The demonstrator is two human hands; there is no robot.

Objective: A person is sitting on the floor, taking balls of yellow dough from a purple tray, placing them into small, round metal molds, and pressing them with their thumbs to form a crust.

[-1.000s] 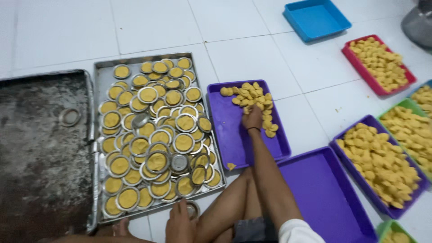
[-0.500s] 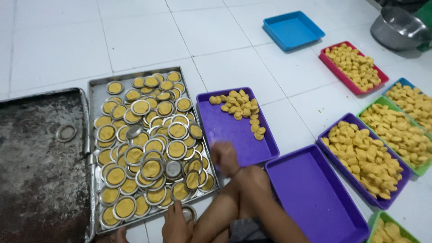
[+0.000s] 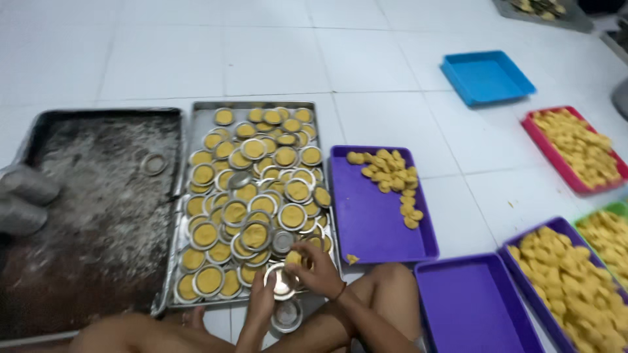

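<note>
Head view, right hand (image 3: 320, 268) fingers (image 3: 302, 252) pinching yellow cookie (image 3: 294, 258)

Empty blue tray (image 3: 486, 76), red tray (image 3: 570, 151) of yellow pieces; floured, perhaps scorched, pan (image 3: 91, 216)

White tiled floor (image 3: 163, 59), two metal baking trays (image 3: 98, 196), purple trays (image 3: 373, 216), blue tray (image 3: 487, 77), red tray (image 3: 543, 147)

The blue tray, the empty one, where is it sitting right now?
In the head view, the blue tray lies on the white tiled floor at the upper right, apart from the rest, beyond the red tray of yellow pieces and right of the purple tray.
</note>
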